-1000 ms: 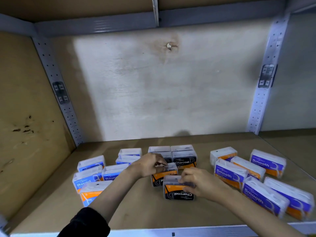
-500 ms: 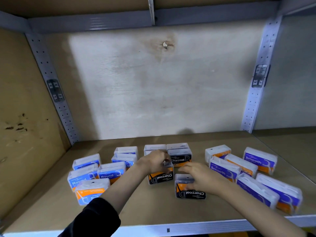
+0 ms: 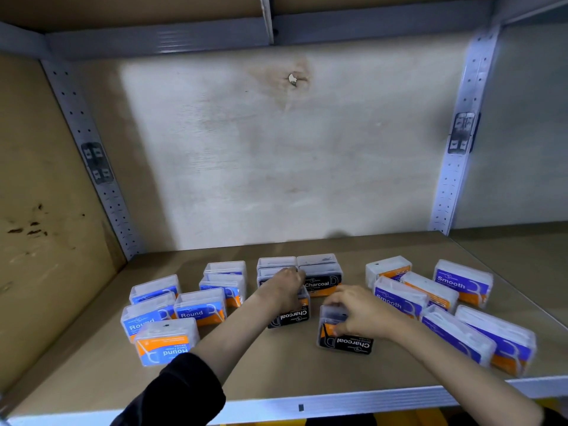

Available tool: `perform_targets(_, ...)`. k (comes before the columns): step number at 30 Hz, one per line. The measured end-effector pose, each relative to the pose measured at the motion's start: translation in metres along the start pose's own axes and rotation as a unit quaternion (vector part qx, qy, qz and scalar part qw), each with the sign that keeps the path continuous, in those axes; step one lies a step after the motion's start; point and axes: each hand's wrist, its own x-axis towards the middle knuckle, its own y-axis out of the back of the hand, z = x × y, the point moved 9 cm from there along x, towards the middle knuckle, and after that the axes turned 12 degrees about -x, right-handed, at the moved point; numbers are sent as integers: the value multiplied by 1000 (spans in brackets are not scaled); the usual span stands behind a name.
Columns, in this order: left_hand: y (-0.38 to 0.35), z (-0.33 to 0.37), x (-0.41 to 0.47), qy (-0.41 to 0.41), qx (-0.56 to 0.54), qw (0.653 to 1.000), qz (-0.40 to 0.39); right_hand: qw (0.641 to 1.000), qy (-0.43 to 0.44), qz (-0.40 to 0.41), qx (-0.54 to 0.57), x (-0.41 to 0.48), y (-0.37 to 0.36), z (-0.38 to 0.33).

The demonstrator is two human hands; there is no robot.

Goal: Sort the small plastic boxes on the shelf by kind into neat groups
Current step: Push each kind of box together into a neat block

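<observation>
Head view shows me a plywood shelf (image 3: 276, 373) with a matte tan board, a pale metal front lip and perforated grey uprights at the back corners. On it sit small clear plastic boxes, rectangular with rounded corners and glossy printed labels.

My left hand (image 3: 284, 287) reaches in over the middle group, fingers curled down onto a black-and-orange Charcoal box (image 3: 290, 316) whose label reads upside down; the hand covers its top, and I cannot tell whether the fingers actually clamp it. My right hand (image 3: 359, 315) is closed around a second Charcoal box (image 3: 344, 338), thumb on the near left side, fingers over the clear lid; this one lies nearer the front edge, slightly skewed, label also upside down. Behind them stand more Charcoal boxes (image 3: 321, 279) in a tight block, touching each other.

To the left are the blue-and-orange Round boxes (image 3: 199, 305), loosely grouped, one at the front (image 3: 166, 342) turned so its orange band faces me. To the right the purple-and-orange Smooth boxes (image 3: 461, 281) run in two angled rows toward the front lip. My left forearm crosses in front of the gap between the Round and Charcoal groups; a dark sleeve (image 3: 181, 392) covers it near the bottom edge.
</observation>
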Motion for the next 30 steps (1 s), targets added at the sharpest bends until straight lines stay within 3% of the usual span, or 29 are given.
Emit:
perform_targets(4,7,-4,-3,5,-21,1000,-22,998,-11,39,56,-4,15,5)
perform_targets(10,36,-38,-19,28,-181,981,57,968,-93,83,220,-1,14,36)
perform_targets(14,23,-70,-34,96,-335,935,69,931,-151,89,321,2,-6,57)
perform_targets(17,3,-82,-48,140,-461,873,74,900,-181,109,382,-1,-20,69)
perform_targets(21,-25,-94,-61,166,-530,828,72,869,-187,152,431,-10,-29,75)
perform_targets(23,-31,-96,-66,174,-521,833,70,869,-190,159,428,-12,-32,77)
perform_targets(30,-33,-92,-68,181,-335,924,38,935,-208,116,262,-15,-48,71)
